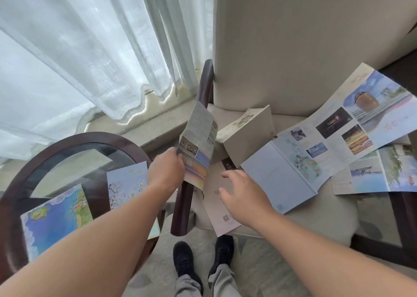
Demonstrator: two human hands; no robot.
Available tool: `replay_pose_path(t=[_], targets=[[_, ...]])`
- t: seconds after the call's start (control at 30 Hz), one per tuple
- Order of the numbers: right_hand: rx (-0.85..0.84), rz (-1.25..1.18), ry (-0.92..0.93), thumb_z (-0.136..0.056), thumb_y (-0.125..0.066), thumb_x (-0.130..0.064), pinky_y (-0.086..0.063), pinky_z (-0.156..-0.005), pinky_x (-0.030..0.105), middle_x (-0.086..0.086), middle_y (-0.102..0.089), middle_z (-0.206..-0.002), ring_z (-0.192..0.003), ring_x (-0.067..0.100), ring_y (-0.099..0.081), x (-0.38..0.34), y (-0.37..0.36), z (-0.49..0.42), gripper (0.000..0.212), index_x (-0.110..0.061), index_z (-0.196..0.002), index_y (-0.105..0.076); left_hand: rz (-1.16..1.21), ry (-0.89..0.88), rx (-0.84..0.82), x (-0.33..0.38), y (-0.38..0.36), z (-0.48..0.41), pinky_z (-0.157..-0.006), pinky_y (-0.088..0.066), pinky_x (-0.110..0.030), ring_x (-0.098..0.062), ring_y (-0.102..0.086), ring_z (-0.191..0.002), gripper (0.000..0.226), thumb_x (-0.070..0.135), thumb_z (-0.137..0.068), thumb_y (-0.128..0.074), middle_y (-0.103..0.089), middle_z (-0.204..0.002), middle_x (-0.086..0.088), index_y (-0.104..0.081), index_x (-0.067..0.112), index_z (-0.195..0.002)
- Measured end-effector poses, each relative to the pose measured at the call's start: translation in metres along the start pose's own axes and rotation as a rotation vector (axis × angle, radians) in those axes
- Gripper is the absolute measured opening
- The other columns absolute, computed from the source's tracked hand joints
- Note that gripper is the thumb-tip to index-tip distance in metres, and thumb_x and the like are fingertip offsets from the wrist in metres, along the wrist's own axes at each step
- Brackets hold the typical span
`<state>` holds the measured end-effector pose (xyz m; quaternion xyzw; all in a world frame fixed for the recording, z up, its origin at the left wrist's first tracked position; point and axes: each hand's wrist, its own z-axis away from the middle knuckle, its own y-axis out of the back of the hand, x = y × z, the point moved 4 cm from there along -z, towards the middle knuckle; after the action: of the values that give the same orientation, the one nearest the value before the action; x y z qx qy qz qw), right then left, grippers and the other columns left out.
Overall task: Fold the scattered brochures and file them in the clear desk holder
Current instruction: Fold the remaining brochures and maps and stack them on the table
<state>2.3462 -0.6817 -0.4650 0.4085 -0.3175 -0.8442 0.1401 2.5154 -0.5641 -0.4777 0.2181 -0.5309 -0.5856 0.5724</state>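
Brochures (381, 174) lay spread over the cream armchair seat (327, 213) at the right of the frame, with a large unfolded brochure (327, 143) overlapping them and reaching toward the upper right. A cream box (250, 129) sat on the seat against the chair back, just left of that sheet. At the lower left stood a round glass-topped desk (74, 138) with a dark wooden rim, carrying a map brochure (56, 217) and a blossom brochure (127, 181) side by side. Sheer white curtains (79, 48) filled the upper left, and pale carpet (259, 269) showed at the bottom around two black shoes (185, 258).

Near the centre, the left hand (165, 172) pinched the lower edge of a narrow folded brochure (198, 147), holding it upright and slightly tilted above the chair's dark armrest (182, 208). The right hand (243, 195), fingers spread and relaxed, was over a pale leaflet (213, 215) at the seat's front left; whether it touched the paper could not be told.
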Motion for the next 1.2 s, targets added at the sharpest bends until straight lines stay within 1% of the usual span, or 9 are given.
replay_pose_path(t=[0.17,0.33,0.5,0.63,0.77,0.87,0.97,1.07,1.2], targets=[[-0.067,-0.01,-0.012,-0.086,-0.064,-0.049,-0.038,-0.105,0.038,-0.001,-0.03,-0.154,-0.136,0.021,-0.039,-0.022,0.003,-0.004,0.079,-0.027,-0.151,-0.024,0.314,-0.057,0.117,0.013,0.057,0.016,-0.051,-0.031,-0.036,-0.022,-0.047,-0.059,0.031,0.023,-0.093,-0.044,-0.051,-0.06,-0.006,-0.046,0.007,-0.066],[-0.039,-0.012,-0.003,-0.08,-0.068,-0.057,-0.037,-0.106,0.038,0.004,-0.024,-0.156,-0.14,0.024,-0.034,-0.052,-0.001,-0.003,0.106,-0.031,-0.155,0.002,0.655,-0.102,0.082,0.025,0.112,0.039,-0.073,-0.05,-0.051,-0.036,-0.059,-0.076,0.035,0.031,-0.085,-0.05,-0.065,-0.084,-0.023,-0.063,-0.001,-0.086],[0.031,-0.074,0.031,-0.09,-0.057,-0.046,-0.044,-0.101,0.044,0.001,-0.028,-0.154,-0.133,0.027,-0.043,-0.072,0.013,0.001,0.085,-0.03,-0.155,-0.004,0.866,-0.124,0.002,0.028,0.152,0.052,-0.072,-0.055,-0.046,-0.032,-0.068,-0.077,0.024,0.022,-0.09,-0.051,-0.073,-0.085,-0.014,-0.074,0.019,-0.084],[0.075,-0.057,0.075,-0.094,-0.042,-0.02,-0.047,-0.094,0.043,-0.001,-0.03,-0.154,-0.127,0.028,-0.047,-0.083,0.028,0.007,0.069,-0.032,-0.155,-0.013,0.87,-0.128,-0.002,0.028,0.171,0.055,-0.074,-0.056,-0.045,-0.038,-0.067,-0.084,0.024,0.026,-0.088,-0.052,-0.072,-0.092,-0.019,-0.072,0.012,-0.088],[0.224,-0.079,-0.021,-0.093,-0.038,-0.008,-0.041,-0.083,0.032,0.001,-0.047,-0.146,-0.122,0.027,-0.05,-0.075,0.056,0.01,0.062,-0.031,-0.15,-0.034,0.837,-0.097,0.033,0.024,0.184,0.054,-0.049,-0.053,-0.025,-0.015,-0.064,-0.063,0.023,0.018,-0.095,-0.051,-0.07,-0.086,-0.018,-0.072,0.013,-0.087],[0.323,-0.208,-0.023,-0.092,-0.039,-0.007,-0.037,-0.086,0.026,-0.002,-0.05,-0.141,-0.12,0.02,-0.05,-0.076,0.08,0.012,0.057,-0.031,-0.144,-0.047,0.83,-0.044,0.041,0.023,0.188,0.052,-0.045,-0.051,-0.02,-0.007,-0.063,-0.051,0.023,0.016,-0.096,-0.05,-0.069,-0.08,-0.009,-0.07,0.018,-0.085],[0.397,-0.448,-0.024,-0.086,-0.047,-0.009,-0.041,-0.087,0.026,-0.006,-0.055,-0.129,-0.106,0.011,-0.054,-0.079,0.102,0.016,0.052,-0.03,-0.133,-0.058,0.89,-0.002,0.026,0.021,0.193,0.05,-0.043,-0.049,-0.017,-0.01,-0.067,-0.05,0.023,0.013,-0.096,-0.049,-0.069,-0.082,-0.004,-0.069,0.019,-0.086],[0.42,-0.911,-0.091,-0.076,-0.049,-0.013,-0.05,-0.078,0.028,-0.007,-0.068,-0.104,-0.088,0.01,-0.064,-0.076,0.119,0.019,0.047,-0.024,-0.119,-0.064,0.891,0.016,0.016,0.018,0.197,0.047,-0.043,-0.049,-0.018,-0.013,-0.068,-0.051,0.022,0.014,-0.096,-0.048,-0.07,-0.082,-0.005,-0.068,0.018,-0.087],[0.42,-1.357,-0.229,-0.09,-0.055,-0.01,-0.052,-0.059,0.027,0.01,-0.073,-0.094,-0.072,0.017,-0.069,-0.073,0.138,0.013,0.013,-0.012,-0.097,-0.067,0.845,0.026,-0.002,0.016,0.197,0.044,-0.046,-0.05,-0.02,-0.015,-0.069,-0.058,0.021,0.018,-0.096,-0.049,-0.071,-0.083,-0.004,-0.068,0.019,-0.089]])
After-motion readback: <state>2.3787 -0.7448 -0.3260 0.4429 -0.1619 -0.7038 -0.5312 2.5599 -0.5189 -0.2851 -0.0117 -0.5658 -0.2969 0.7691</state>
